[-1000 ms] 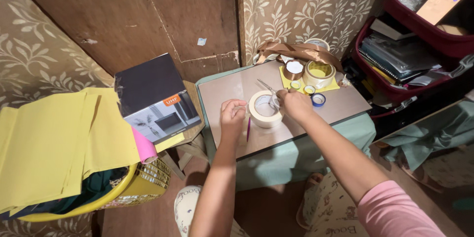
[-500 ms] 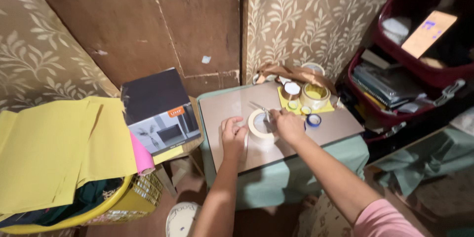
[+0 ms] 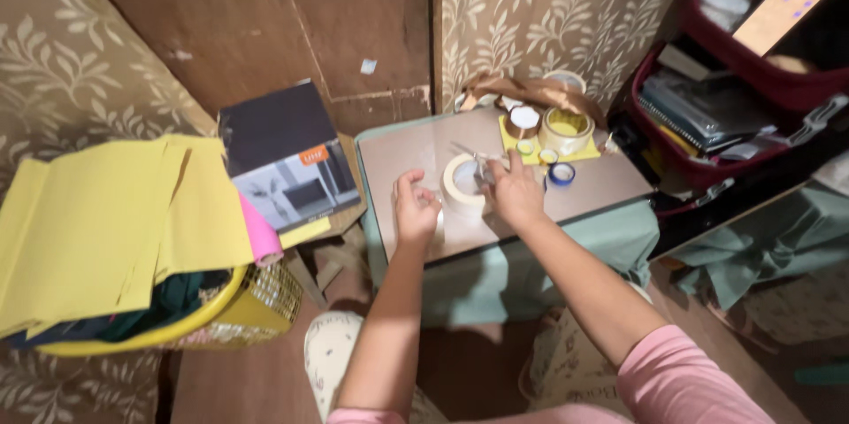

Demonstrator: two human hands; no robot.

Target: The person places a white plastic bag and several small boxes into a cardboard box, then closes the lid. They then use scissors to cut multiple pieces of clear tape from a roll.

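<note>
Frame centre: tape roll [image 3: 462, 183] flat on small table [image 3: 610, 185]. Left hand [image 3: 414, 208] pinches what seems a pulled tape end just beside roll. Right hand [image 3: 515, 192] half-curled against roll; scissors [image 3: 470, 154] behind, ungripped. Strip apparently drawn, not cut.

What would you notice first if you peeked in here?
Probably the two hands in the middle: the left hand and right hand meet at a cream tape roll on the small table. Next, the big yellow paper sheets piled on the left, beside a dark box. More tape rolls sit at the table's back.
</note>
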